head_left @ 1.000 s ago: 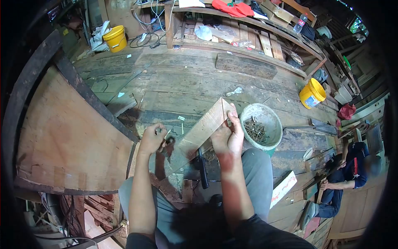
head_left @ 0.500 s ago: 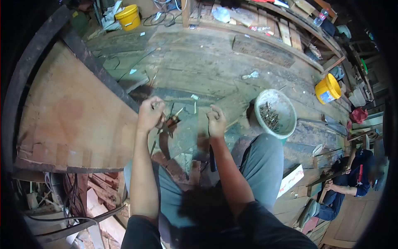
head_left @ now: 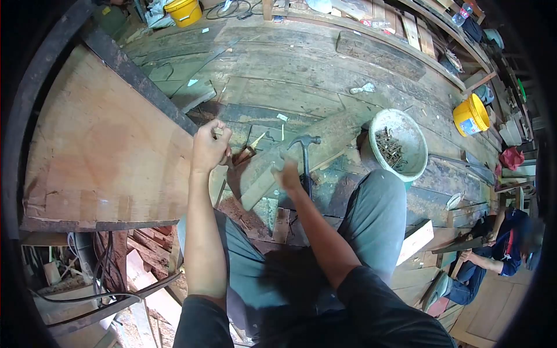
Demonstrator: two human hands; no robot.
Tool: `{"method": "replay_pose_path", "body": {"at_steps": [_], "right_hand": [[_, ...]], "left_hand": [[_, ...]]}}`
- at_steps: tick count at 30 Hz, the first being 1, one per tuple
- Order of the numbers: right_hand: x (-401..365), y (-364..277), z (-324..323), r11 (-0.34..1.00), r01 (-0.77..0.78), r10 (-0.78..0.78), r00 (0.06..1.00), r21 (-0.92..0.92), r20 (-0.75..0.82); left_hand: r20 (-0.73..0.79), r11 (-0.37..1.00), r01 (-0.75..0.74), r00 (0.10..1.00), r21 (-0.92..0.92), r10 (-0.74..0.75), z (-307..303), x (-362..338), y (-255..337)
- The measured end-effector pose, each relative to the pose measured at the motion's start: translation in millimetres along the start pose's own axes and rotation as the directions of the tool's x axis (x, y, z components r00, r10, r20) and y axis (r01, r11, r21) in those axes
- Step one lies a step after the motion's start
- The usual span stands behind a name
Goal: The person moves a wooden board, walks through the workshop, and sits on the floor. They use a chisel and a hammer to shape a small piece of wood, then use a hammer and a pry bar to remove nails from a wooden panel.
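My left hand [head_left: 211, 142] is closed in a fist near the lower end of the dark frame's post. A small tan end shows at the top of the fist; I cannot tell what it belongs to. Motion smears my right hand [head_left: 285, 174], held over a light plank [head_left: 261, 188] on the floor. Just right of that hand lies a claw hammer [head_left: 306, 152], head away from me, its dark handle pointing toward my knees. Between the hands and beyond them are small wood pieces [head_left: 246, 154] and a pale sliver [head_left: 258, 139].
A whitish bucket [head_left: 422, 136] holding many nails stands beyond my right knee. The framed plywood panel [head_left: 104, 145] rises on the left. Farther off are a yellow bucket [head_left: 471, 116] and a thick beam [head_left: 380, 55]. At the right, another person [head_left: 493, 255] sits holding a saw.
My right hand has moved left, uncovering the hammer beside it. My left fist stays near the post, turned slightly. The view has shifted a little.
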State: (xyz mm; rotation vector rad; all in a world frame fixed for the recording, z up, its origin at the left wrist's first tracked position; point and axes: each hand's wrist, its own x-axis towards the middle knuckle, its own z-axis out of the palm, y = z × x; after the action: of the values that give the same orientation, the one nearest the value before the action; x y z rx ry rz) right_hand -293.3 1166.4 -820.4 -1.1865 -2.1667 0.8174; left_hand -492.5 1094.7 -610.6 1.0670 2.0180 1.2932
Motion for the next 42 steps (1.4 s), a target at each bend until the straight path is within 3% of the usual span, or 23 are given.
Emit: {"method": "replay_pose_path", "body": {"at_steps": [2,4,5,6,7,10,12,13,15,16,19,22,24,25,26,27,28,29,31,32,34,37,42], "right_hand": [[24,-45,-47,0.903,0.037,-0.045,0.999,0.428,0.008],[44,-144,-144,0.350,-0.477,0.047,0.868,0.806,0.494],[47,-170,-180,0.345,-0.409,-0.173,0.857,0.845,0.486],[47,-186,-210,0.329,-0.340,-0.381,0.806,0.881,0.454],[41,-198,-230,0.241,-0.151,-0.606,0.748,0.959,0.270],[13,-250,-292,-0.195,-0.090,-0.890,0.434,0.977,-0.138],[7,-269,-328,-0.033,-0.066,-0.992,0.125,0.997,-0.025],[2,-276,-337,-0.014,-0.037,-0.990,0.138,0.999,-0.008],[-5,-289,-340,-0.137,-0.266,-0.990,0.059,0.954,-0.125],[-2,-289,-346,-0.004,-0.317,-1.000,-0.013,0.949,-0.008],[4,-285,-353,-0.095,-0.251,-0.994,-0.035,0.963,-0.107],[17,-246,-347,0.355,-0.128,-0.928,0.074,0.926,0.365],[14,-196,-303,0.477,-0.233,-0.713,0.461,0.848,0.528],[15,-176,-284,0.641,-0.310,-0.446,0.594,0.702,0.670],[17,-145,-248,0.770,0.072,-0.455,0.758,0.634,0.466],[7,-131,-237,0.966,0.227,-0.257,0.753,0.127,0.606],[-3,-125,-231,0.842,0.347,-0.017,0.783,-0.413,0.622],[-5,-125,-228,0.844,0.347,-0.019,0.782,-0.409,0.623],[-2,-129,-223,0.943,0.322,-0.102,0.514,-0.081,0.852],[0,-137,-226,0.939,0.334,-0.108,0.513,-0.082,0.851],[-2,-159,-233,0.932,0.302,-0.343,0.554,0.201,0.758],[-8,-164,-227,0.955,0.290,-0.237,0.637,0.057,0.734],[-11,-161,-230,0.963,0.269,-0.180,0.568,0.026,0.803]], "left_hand": [[0.014,1.000,-0.011,1.000,0.012,0.011,2,0,-1],[0.051,0.999,-0.037,0.998,0.012,0.036,9,2,0],[0.054,0.997,-0.063,0.997,0.051,0.060,9,3,-1],[0.063,0.992,-0.093,0.994,0.088,0.088,12,4,0],[0.099,0.994,-0.105,0.990,0.021,0.102,13,2,9],[0.145,0.998,-0.021,0.989,0.052,0.014,22,8,13],[0.164,0.995,-0.101,0.982,0.013,0.097,31,10,15],[0.189,0.992,-0.122,0.975,-0.005,0.121,34,12,16],[0.233,0.993,-0.112,0.967,0.025,0.103,38,13,18],[0.255,0.993,-0.121,0.961,0.020,0.112,40,12,16],[0.259,0.997,-0.071,0.964,0.026,0.062,41,13,18],[0.273,1.000,0.003,0.962,-0.029,0.005,38,4,30],[0.280,0.997,-0.003,0.960,-0.071,0.023,36,1,31],[0.265,0.992,-0.015,0.963,-0.126,0.049,36,-1,30],[0.249,0.983,-0.027,0.966,-0.179,0.072,36,-2,29],[0.283,0.979,-0.002,0.957,-0.206,0.061,35,-3,29],[0.290,0.980,0.004,0.956,-0.197,0.054,37,-5,25],[0.283,0.976,-0.018,0.956,-0.216,0.080,39,-5,23],[0.275,0.980,-0.011,0.959,-0.199,0.067,38,-8,22],[0.264,0.979,-0.020,0.962,-0.202,0.074,38,-7,21],[0.274,0.983,-0.001,0.960,-0.186,0.053,39,-8,14],[0.288,0.984,0.011,0.957,-0.177,0.041,37,-12,13],[0.285,0.988,-0.005,0.957,-0.157,0.050,36,-18,21]]}}
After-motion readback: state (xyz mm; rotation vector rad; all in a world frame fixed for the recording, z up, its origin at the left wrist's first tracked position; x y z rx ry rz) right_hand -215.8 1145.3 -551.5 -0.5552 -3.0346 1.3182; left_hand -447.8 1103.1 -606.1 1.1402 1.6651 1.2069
